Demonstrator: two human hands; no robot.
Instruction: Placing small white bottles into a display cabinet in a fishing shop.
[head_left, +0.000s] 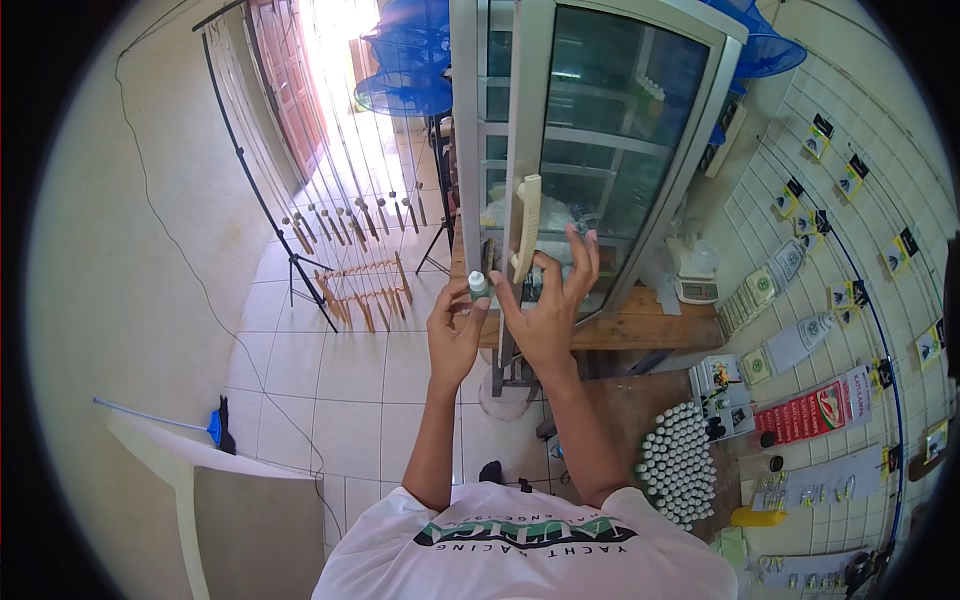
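A small green bottle with a white cap (478, 285) is gripped upright between the fingers of my left hand (454, 330). Beside it, my right hand (551, 315) is raised with spread fingers, holding nothing that I can see. Its fingers are at the glass door of an aluminium-framed cabinet (622, 135), just right of the door's cream handle (528, 229). Whether the fingertips touch the glass or frame, I cannot tell. Clear plastic bags show dimly behind the glass.
Under the cabinet runs a wooden tabletop (645, 322), bearing a digital scale (697, 289). Many white-capped bottles (677, 465) stand lower right. Packets hang on a wire grid wall (847, 300). Left are a black stand (240, 154) with hanging wooden-handled items and a wooden rack (364, 289).
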